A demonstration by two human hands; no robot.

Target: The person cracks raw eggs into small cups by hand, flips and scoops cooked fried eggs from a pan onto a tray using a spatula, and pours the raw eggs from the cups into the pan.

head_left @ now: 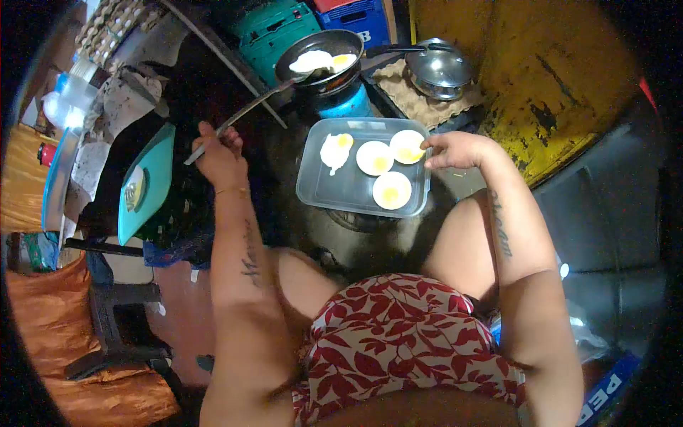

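Observation:
My left hand (222, 158) is wrapped round the long handle of a metal spatula (250, 107). The spatula's far end reaches into a black frying pan (281, 65), beside or under the white of a fried egg (311, 61). Another yolk (343, 61) shows in the pan. My right hand (461, 151) grips the right rim of a clear plastic container (356, 201). Inside it lie an uneven fried egg (336, 151) on the left and three round ones (391, 190) on the right. The right fingertips come close to the upper round egg.
The pan sits on a blue burner (348, 105). A lidded metal pot (440, 67) stands on cardboard (393, 84) at its right. Crates (274, 35) stand behind. A turquoise tray (153, 188) is at left, egg trays (114, 28) at upper left. A worn yellow panel (541, 78) borders the right.

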